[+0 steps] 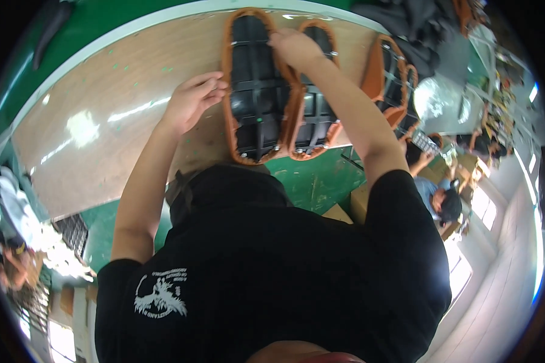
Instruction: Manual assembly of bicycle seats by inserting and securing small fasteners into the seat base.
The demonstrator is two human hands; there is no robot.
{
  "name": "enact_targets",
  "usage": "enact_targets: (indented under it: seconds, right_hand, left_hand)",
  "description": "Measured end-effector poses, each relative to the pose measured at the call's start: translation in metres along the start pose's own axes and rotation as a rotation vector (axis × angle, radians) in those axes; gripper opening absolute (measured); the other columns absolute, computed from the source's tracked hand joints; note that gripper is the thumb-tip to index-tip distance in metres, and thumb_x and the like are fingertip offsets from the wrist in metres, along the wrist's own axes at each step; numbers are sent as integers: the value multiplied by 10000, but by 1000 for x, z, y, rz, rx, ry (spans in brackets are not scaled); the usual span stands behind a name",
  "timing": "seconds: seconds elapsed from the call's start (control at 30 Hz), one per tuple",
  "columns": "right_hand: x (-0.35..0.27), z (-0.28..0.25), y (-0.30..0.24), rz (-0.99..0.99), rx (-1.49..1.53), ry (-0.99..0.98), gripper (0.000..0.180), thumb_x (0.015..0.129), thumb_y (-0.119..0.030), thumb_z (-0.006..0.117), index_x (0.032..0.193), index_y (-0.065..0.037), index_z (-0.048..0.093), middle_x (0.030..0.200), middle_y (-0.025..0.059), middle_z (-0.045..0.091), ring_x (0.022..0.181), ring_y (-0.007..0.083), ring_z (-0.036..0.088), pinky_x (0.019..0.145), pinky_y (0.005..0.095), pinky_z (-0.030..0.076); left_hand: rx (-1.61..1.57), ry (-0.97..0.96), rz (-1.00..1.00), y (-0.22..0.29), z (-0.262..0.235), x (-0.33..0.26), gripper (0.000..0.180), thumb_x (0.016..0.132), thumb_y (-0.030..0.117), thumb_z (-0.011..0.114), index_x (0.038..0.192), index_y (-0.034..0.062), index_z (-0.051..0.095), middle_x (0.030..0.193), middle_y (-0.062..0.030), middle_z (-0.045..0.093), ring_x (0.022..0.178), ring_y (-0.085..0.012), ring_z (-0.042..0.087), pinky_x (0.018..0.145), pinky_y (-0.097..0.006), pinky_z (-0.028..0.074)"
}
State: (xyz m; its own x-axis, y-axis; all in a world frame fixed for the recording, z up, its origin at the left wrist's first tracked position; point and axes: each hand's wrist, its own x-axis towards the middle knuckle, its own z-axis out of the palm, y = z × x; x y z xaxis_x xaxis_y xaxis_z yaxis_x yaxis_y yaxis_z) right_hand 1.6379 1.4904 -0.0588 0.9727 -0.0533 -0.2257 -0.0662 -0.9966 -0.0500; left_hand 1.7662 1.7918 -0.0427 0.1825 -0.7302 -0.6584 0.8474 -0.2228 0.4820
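A long black plastic panel [244, 69], its rim wrapped in orange-brown covering, lies on the work table before me. Ribs cross its face. At its upper right edge, my right hand [297, 50] is closed, fingertips pinching the brown rim. Beside its left edge is my left hand [194, 101], with thumb and fingers drawn together; whatever they hold is too small to make out. A second brown-edged panel [313, 112] lies against the first on the right, partly hidden under my right forearm.
Farther right rest more brown-edged panels [393, 72], beyond them a heap of dark fabric [409, 30]. The wooden table [139, 78] has a pale curved edge and scattered green specks. Cardboard boxes [360, 202] stand below. Another person [442, 202] is at the right.
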Motion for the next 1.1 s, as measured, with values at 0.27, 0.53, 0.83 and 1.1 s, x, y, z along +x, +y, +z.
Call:
enact_targets:
  seconds: [0.27,0.53,0.83,1.1]
  right_hand:
    - [17,-25,-21,298,36,-268,319,1016,-247,485,1068,-69,745,1067,161,739,1007,332,713,858,441,588]
    - [-5,-46,-38,242,110,-106,292,947,-225,546,1135,-52,687,1144,165,687,1099,343,673,883,445,566]
    - [0,-37,-39,535,227,-200,219,833,-159,624,949,-44,769,1048,207,739,994,350,726,882,445,582]
    - [-37,-53,-88,310,699,289,232,830,-156,670,1031,-47,710,923,150,699,946,346,680,818,434,565]
  left_hand:
    - [-15,45,-61,-3,0,-2,314,1028,302,623,1147,14,660,950,-43,653,853,-104,607,779,-249,516]
    - [-13,130,-51,-10,-2,-6,326,1010,350,649,1052,28,679,846,2,601,740,-81,541,710,-229,476]
    - [24,49,-33,-6,14,-1,339,1034,336,609,1075,7,680,826,34,575,702,-58,512,645,-228,426]
    - [103,57,-47,-11,20,-5,342,1018,345,633,1019,11,706,793,25,574,679,-65,488,629,-221,414]
